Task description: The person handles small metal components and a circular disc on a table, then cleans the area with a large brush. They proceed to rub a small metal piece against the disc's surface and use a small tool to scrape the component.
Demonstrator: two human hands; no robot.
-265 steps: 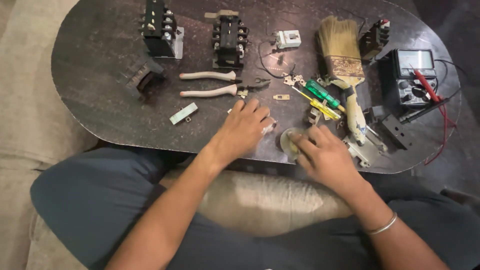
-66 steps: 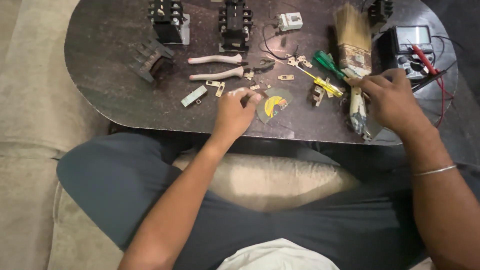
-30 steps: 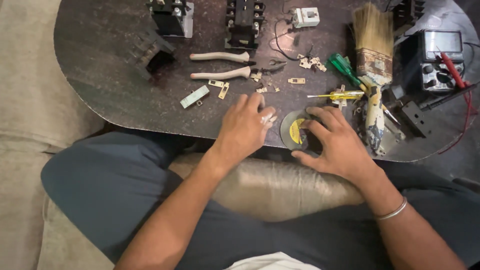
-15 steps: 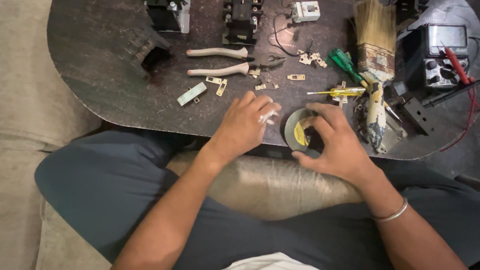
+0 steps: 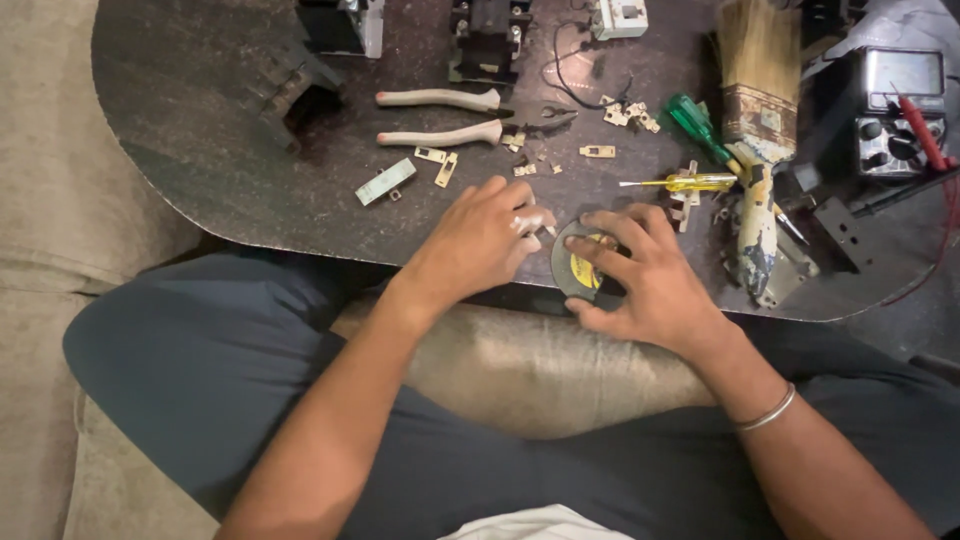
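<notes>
Dark stone-patterned table, oval, sits before a seated person, strewn with dismantled electrical parts; its near edge serves as the landmark.

At that edge lies the tape roll, dark with a yellow core. The right hand lies over it, fingers spread around its rim, thumb on the near side. Just left of the roll, the left hand pinches a small pale piece between its fingertips, touching or nearly touching the roll.

Judging by the scatter, stripping-down looks well along: loose brass contacts, a pale strip and black housings lie farther back, none reassembled. Pliers and the yellow screwdriver lie idle, as do the brush and meter at right.

What the pinched piece is I cannot tell; the right hand hides most of the roll, and the housings are cut off at the top.
</notes>
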